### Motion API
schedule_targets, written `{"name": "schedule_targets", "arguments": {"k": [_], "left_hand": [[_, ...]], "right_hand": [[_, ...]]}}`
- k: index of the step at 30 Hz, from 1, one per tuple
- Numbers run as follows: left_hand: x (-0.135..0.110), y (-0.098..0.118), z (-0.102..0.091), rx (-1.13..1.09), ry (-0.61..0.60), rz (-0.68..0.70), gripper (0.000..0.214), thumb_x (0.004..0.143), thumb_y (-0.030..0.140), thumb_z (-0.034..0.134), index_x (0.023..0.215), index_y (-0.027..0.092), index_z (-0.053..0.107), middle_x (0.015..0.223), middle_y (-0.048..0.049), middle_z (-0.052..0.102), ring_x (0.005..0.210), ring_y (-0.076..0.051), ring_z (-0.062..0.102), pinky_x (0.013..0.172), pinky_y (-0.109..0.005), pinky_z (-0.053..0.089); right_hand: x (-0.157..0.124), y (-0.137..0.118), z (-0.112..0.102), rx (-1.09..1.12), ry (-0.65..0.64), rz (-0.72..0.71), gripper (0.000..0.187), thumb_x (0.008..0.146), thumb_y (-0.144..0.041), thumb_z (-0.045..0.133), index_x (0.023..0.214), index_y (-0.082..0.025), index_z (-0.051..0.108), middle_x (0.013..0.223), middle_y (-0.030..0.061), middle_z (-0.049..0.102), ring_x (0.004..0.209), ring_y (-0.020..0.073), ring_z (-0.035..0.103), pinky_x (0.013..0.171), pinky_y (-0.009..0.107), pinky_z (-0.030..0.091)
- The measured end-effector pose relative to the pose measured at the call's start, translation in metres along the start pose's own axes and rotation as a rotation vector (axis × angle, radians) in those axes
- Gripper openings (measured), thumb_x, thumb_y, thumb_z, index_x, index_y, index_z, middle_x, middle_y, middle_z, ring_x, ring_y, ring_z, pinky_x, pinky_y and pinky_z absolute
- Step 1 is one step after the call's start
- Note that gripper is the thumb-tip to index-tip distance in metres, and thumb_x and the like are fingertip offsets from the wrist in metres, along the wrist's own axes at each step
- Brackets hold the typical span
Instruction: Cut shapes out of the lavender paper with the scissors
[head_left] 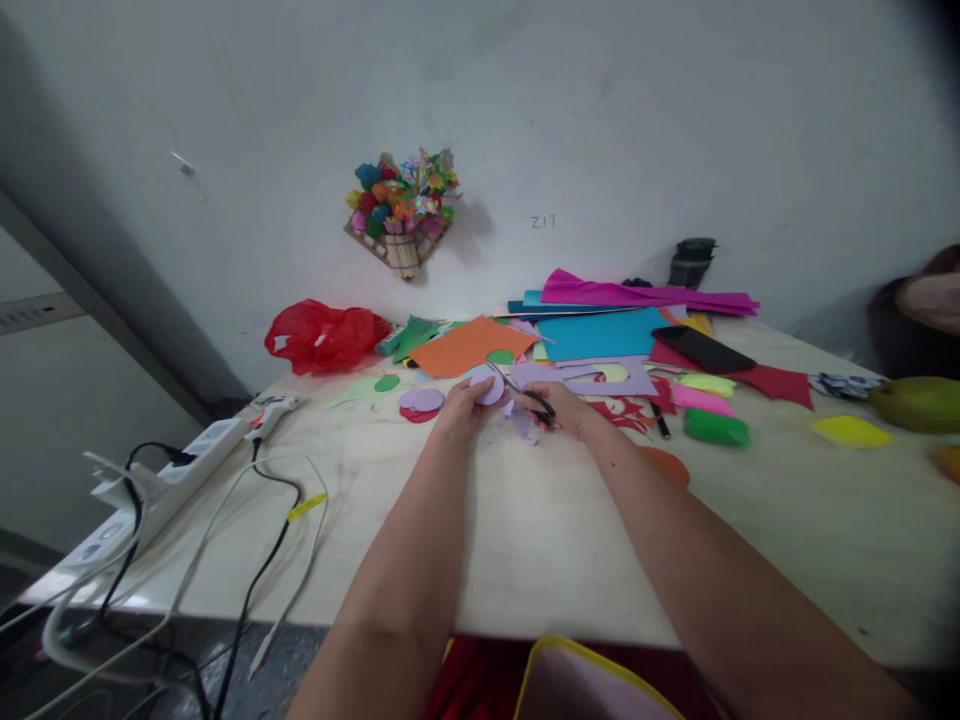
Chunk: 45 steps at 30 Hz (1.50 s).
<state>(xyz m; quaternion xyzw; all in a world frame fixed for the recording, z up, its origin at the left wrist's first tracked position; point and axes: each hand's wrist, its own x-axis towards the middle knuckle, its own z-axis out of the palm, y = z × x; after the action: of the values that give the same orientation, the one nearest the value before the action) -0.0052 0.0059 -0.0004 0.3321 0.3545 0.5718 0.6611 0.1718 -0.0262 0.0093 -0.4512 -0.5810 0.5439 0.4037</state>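
Observation:
Pinched in my left hand (459, 408) is a round lavender paper piece (491, 388). My right hand (561, 405) is closed round the dark handles of a pair of scissors (538, 402), whose metal blades reach up to the edge of that piece. Lavender scraps (523, 425) lie on the table just below the scissors. To the left of my left hand are cut lavender circles (427, 400) with a red round piece partly under them. A lavender sheet with cut-out openings (634, 378) lies right behind my right hand.
Orange (465, 350) and blue sheets (600, 335) lie at the back, near a black phone (705, 348). A red plastic bag (326, 335) stands back left. On the left are a power strip (187, 465), a glue gun (271, 412) and loose cables. Coloured packets (716, 427) sit right.

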Motion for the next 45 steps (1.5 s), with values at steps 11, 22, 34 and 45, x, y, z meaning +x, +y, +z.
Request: {"name": "schedule_targets", "arguments": {"k": [11,22,34,45], "left_hand": [[-0.002,0.001,0.002,0.015,-0.004,-0.001,0.007,0.08,0.002,0.07,0.086,0.005,0.07,0.082,-0.0135,0.075,0.073,-0.02,0.074,0.079,-0.035,0.065],[-0.001,0.002,0.001,0.017,0.001,-0.013,0.015,0.079,0.005,0.073,0.094,0.007,0.07,0.083,-0.0131,0.076,0.072,-0.021,0.075,0.073,-0.033,0.065],[0.001,0.002,-0.002,-0.035,0.037,0.036,0.019,0.078,0.005,0.073,0.097,0.008,0.069,0.086,-0.0127,0.076,0.077,-0.021,0.075,0.078,-0.034,0.066],[0.01,0.0,-0.015,0.088,0.014,0.108,0.023,0.079,0.019,0.081,0.096,0.01,0.07,0.09,-0.0129,0.076,0.082,-0.023,0.075,0.076,-0.034,0.064]], "right_hand": [[0.0,-0.001,0.002,-0.022,0.011,-0.023,0.032,0.064,-0.042,0.078,0.063,-0.019,0.056,0.044,-0.0045,0.052,0.035,0.0074,0.04,0.036,0.022,0.026],[0.001,-0.002,0.003,-0.012,-0.016,-0.058,0.033,0.064,-0.045,0.077,0.061,-0.02,0.056,0.042,-0.0054,0.049,0.036,0.0083,0.039,0.036,0.022,0.028],[0.001,-0.003,0.002,0.009,0.003,-0.036,0.033,0.069,-0.041,0.078,0.062,-0.019,0.055,0.044,-0.0047,0.048,0.037,0.0074,0.037,0.036,0.022,0.029],[-0.006,-0.002,-0.008,-0.045,-0.079,0.018,0.029,0.079,-0.042,0.07,0.073,-0.019,0.054,0.048,-0.0022,0.056,0.035,0.0082,0.043,0.036,0.021,0.02]]}}
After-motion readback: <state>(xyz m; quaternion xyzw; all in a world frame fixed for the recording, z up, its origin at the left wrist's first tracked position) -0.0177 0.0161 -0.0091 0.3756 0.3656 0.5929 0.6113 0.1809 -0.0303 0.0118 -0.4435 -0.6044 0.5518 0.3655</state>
